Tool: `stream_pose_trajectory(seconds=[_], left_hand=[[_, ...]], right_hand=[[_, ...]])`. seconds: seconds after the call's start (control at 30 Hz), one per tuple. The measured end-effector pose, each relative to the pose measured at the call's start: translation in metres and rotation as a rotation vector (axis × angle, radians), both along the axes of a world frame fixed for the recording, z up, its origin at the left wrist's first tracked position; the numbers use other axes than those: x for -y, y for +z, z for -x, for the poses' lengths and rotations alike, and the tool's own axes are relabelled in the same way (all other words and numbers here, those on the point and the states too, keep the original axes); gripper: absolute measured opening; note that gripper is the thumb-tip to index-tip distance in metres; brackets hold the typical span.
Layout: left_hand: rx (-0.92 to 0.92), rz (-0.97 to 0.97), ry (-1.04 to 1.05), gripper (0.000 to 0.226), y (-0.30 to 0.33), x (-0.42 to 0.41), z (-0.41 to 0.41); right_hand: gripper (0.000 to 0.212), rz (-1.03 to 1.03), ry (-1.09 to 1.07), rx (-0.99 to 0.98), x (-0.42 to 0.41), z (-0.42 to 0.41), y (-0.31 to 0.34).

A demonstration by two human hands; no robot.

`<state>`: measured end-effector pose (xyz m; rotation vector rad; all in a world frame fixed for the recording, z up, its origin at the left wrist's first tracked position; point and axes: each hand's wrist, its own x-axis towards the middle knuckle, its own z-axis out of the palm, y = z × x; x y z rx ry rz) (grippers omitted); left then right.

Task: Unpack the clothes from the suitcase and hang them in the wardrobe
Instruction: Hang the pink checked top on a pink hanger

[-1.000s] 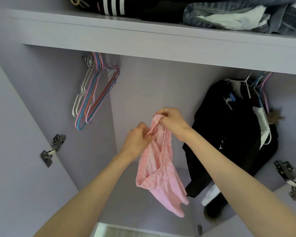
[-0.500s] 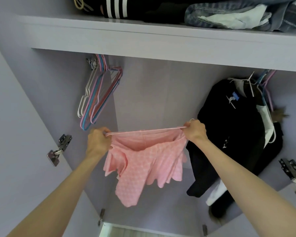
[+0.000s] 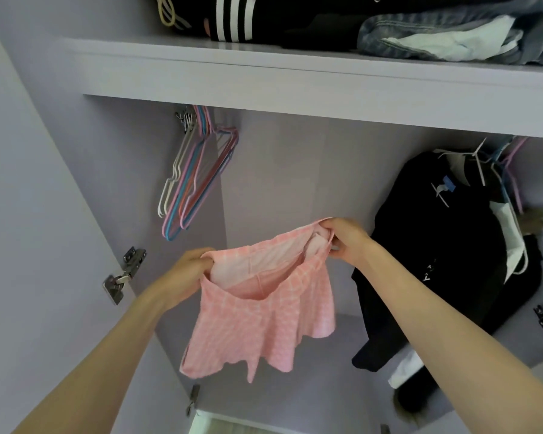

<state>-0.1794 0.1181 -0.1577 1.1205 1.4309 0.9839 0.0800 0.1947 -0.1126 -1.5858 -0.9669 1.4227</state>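
Observation:
A pink checked skirt (image 3: 264, 321) hangs in front of the open wardrobe, held up by its waistband. My left hand (image 3: 188, 270) grips the waistband's left end. My right hand (image 3: 345, 239) pinches the right end a little higher, so the waist opening gapes and the pale lining shows. The hem falls loosely below. Several empty coloured hangers (image 3: 195, 180) hang on the rail at the upper left, above and left of my left hand. The suitcase is out of view.
Dark clothes (image 3: 445, 261) hang on hangers at the right of the wardrobe. The shelf (image 3: 295, 76) above carries folded clothes, among them a black striped garment (image 3: 232, 17) and denim (image 3: 452, 36). Door hinges (image 3: 123, 274) stick out on the left side.
The skirt was bunched between both hands, then stretched wide by its waistband. Now my hands have come closer together and the waistband sags open, with the right end raised.

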Motion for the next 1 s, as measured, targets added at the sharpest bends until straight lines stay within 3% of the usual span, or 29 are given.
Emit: stream_pose_trajectory(seconds=[0.1,0.13,0.2,0.27,0.33,0.4,0.47,0.53,0.67,0.83,0.93,1.0], left_hand=[[0.14,0.037,-0.11,0.005,0.004,0.006,-0.008],[0.054,0.046,-0.157,0.002,0.006,0.007,-0.01],[-0.315,0.033,-0.213,0.018,0.004,0.009,-0.015],[-0.628,-0.057,-0.129,0.026,0.001,0.009,-0.015],[-0.771,-0.071,-0.105,0.03,0.002,0.009,-0.011],[-0.912,-0.026,-0.108,0.043,0.008,0.014,-0.002],[-1.059,-0.048,-0.04,0.037,0.016,0.017,0.006],[-1.111,-0.093,0.074,0.03,0.025,0.022,0.015],[-1.045,-0.18,0.223,0.02,0.039,0.022,0.037],[-0.471,-0.238,0.283,0.022,0.051,0.019,0.061],[-0.358,-0.25,0.347,0.024,0.058,0.019,0.069],[-0.34,-0.248,0.357,0.022,0.063,0.02,0.069]], right_hand=[[0.011,-0.015,0.023,0.004,-0.006,0.007,0.003],[0.011,-0.024,0.03,-0.003,-0.007,0.01,0.002],[0.012,-0.046,0.063,0.014,-0.011,0.016,0.001],[0.014,-0.064,0.11,0.062,-0.013,0.025,-0.002],[0.025,-0.076,0.124,0.103,-0.017,0.033,-0.005],[0.02,-0.079,0.144,0.146,-0.021,0.042,-0.008],[0.01,-0.069,0.19,0.186,-0.025,0.051,-0.011],[0.014,-0.066,0.263,0.229,-0.029,0.066,-0.014],[0.019,-0.099,0.375,0.263,-0.033,0.102,-0.015],[0.041,-0.096,0.526,0.313,-0.034,0.149,-0.013],[0.057,-0.091,0.549,0.178,-0.036,0.182,-0.009],[0.055,-0.085,0.519,0.002,-0.04,0.196,-0.006]])
